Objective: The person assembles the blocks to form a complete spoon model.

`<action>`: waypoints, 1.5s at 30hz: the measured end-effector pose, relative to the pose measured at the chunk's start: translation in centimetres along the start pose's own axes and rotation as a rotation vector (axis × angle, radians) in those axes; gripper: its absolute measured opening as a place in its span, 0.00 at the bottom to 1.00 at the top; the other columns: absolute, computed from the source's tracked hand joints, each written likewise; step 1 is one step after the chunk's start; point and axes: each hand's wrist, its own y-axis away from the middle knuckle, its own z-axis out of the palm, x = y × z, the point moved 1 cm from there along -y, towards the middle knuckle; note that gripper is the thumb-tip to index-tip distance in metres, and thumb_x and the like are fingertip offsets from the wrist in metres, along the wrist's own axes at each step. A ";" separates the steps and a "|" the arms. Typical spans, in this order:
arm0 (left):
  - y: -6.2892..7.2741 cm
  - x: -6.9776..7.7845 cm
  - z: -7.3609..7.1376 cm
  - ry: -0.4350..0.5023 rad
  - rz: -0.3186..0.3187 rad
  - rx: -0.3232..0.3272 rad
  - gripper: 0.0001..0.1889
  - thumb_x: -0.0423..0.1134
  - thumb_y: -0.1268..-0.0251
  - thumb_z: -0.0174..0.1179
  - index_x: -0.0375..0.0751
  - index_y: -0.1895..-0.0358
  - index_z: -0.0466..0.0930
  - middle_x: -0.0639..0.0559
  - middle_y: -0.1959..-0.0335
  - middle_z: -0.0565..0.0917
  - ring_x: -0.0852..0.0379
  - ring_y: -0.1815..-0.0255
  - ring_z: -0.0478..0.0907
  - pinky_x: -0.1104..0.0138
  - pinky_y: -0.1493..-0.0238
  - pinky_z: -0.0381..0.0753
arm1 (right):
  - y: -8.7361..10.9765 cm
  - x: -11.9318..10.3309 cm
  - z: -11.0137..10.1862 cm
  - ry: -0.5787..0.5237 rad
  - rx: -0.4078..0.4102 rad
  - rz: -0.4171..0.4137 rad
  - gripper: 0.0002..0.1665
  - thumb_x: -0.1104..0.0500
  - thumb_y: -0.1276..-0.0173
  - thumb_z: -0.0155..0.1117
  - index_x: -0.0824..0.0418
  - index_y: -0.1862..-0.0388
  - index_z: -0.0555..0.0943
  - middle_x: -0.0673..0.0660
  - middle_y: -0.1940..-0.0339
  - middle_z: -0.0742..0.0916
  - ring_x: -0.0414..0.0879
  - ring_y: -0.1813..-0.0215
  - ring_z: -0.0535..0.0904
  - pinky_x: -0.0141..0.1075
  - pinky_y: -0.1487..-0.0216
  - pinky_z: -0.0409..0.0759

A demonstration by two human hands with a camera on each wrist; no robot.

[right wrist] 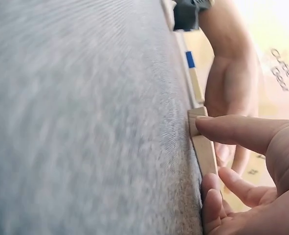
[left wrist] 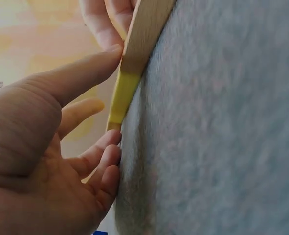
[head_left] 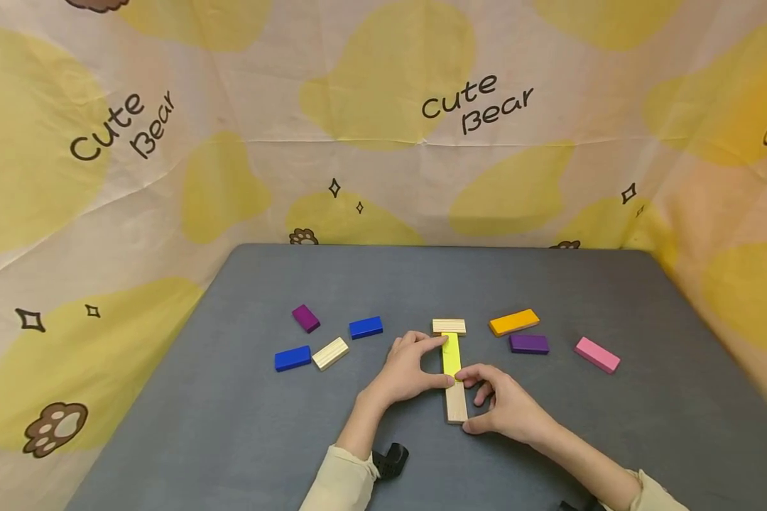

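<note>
Head view: your yellow block (head_left: 451, 355) lies flat mid-desk, its near end against a bare wood block (head_left: 457, 406), the two in one line. Crosswise wood block (head_left: 449, 326) sits at the yellow's far end, forming a T. Your left hand (head_left: 404, 370) is spread along the left side, index finger by the yellow's far end, thumb at the joint. Your right hand (head_left: 510, 406) is likewise spread, index finger at the joint, thumb touching the bare block's near end. Farther right: orange block (head_left: 514, 322), purple block (head_left: 529, 345) just below it, pink block (head_left: 597, 355) apart. Left: two blue blocks (head_left: 292, 358), a pale block (head_left: 330, 353) between them, a plum block (head_left: 306, 319) behind. Grey desk (head_left: 217, 433) beneath; printed cloth (head_left: 371, 85) backs it.
</note>
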 end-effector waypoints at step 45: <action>0.3 0.1 0.1 0.032 -0.029 -0.026 0.36 0.54 0.48 0.75 0.56 0.33 0.76 0.54 0.42 0.70 0.53 0.45 0.63 0.51 0.43 0.64 | 6.5 9.0 -17.1 0.028 0.591 0.092 0.30 0.54 0.40 0.76 0.62 0.40 0.81 0.44 0.52 0.87 0.31 0.53 0.77 0.21 0.62 0.72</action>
